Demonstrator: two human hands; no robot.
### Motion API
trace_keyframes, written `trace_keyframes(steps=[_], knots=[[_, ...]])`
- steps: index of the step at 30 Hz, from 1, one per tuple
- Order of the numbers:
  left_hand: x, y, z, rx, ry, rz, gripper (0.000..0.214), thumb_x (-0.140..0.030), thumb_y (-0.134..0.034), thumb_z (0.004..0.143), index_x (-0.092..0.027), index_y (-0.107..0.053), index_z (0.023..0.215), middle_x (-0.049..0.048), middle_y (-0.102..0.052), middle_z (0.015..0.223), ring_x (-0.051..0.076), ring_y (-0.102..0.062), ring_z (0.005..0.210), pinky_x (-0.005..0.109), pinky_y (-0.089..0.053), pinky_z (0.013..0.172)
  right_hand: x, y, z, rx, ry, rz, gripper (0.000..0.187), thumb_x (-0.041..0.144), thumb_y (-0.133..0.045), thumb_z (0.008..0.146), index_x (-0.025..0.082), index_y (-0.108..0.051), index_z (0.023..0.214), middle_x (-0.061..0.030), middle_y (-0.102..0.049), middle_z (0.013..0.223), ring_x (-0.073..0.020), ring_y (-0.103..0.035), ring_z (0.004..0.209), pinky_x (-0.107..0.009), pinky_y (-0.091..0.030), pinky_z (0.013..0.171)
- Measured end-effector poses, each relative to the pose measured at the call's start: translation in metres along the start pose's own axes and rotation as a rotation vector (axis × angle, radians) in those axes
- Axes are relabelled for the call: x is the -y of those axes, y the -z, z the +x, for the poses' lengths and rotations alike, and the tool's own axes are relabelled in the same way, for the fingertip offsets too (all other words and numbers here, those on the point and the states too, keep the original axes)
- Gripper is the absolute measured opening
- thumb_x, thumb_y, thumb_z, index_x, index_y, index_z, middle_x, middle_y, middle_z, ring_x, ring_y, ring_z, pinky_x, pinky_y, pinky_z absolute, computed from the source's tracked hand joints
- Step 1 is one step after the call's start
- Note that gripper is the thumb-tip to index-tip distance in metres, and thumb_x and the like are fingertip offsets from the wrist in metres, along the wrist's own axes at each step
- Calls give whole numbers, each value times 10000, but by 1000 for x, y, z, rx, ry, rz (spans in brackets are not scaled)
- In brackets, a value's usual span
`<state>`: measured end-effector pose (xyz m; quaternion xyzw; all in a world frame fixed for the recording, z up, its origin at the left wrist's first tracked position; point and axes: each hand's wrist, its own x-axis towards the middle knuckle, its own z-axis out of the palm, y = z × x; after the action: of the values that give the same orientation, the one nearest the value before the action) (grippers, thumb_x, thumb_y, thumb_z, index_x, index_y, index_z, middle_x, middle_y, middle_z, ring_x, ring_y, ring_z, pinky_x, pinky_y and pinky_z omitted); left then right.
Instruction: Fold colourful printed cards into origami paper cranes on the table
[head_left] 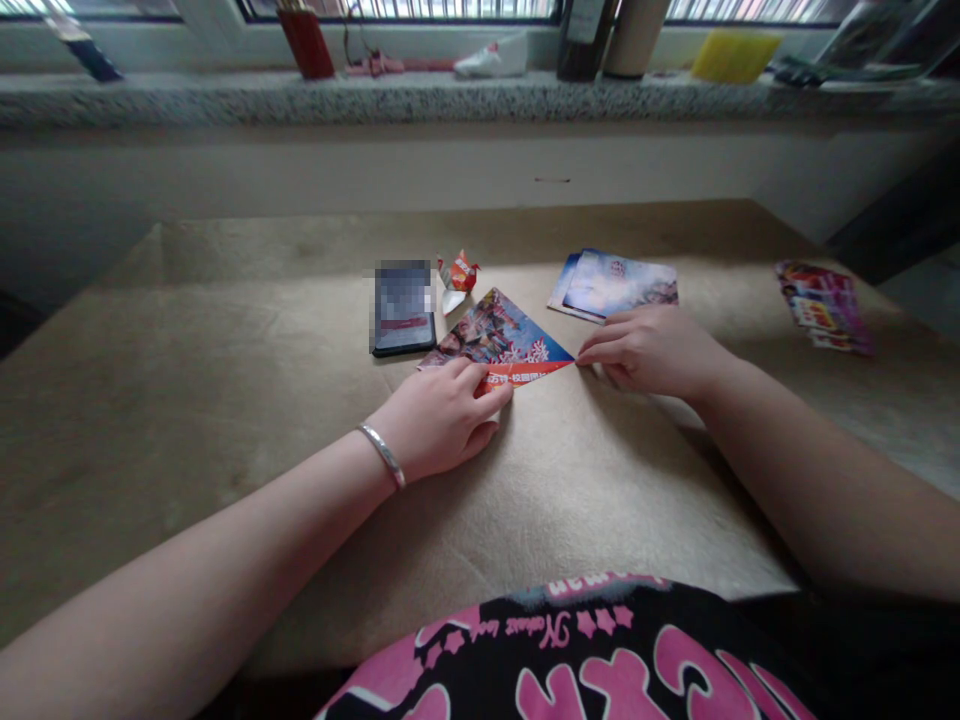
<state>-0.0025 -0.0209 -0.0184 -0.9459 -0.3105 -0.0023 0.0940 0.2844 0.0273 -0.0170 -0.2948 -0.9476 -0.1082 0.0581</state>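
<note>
Paper triangle (504, 345) lay just ahead of our hands, long folded edge running left to right; left hand (439, 420) pressed it flat, right hand (649, 350) pinched its right tip.

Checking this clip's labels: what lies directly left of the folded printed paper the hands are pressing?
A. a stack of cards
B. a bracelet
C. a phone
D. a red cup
C: the phone lies flat on the table just left of the folded paper, which the left hand and right hand press down.
</note>
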Motion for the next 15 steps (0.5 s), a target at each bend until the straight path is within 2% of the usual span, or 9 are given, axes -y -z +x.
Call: trace_keyframes(steps=[9,15], knots=[[0,0,0,11,25,-23,341,-320,-418,889,-194,-550,1178,117,-570,1041,240,-523,952,366,-468,793,-3,0,-3,1,-29,19,281,129,-479,761,244,-723,838,2,-730,885,-158,-632,723,-288,-411,613],[0,0,1,-5,30,-41,350,-323,-426,882,-196,-557,1182,116,-566,1018,244,-514,938,370,-464,800,3,-4,-3,-125,-108,55,258,127,-463,769,217,-704,762,-10,-719,858,-151,-617,709,-275,-436,620]])
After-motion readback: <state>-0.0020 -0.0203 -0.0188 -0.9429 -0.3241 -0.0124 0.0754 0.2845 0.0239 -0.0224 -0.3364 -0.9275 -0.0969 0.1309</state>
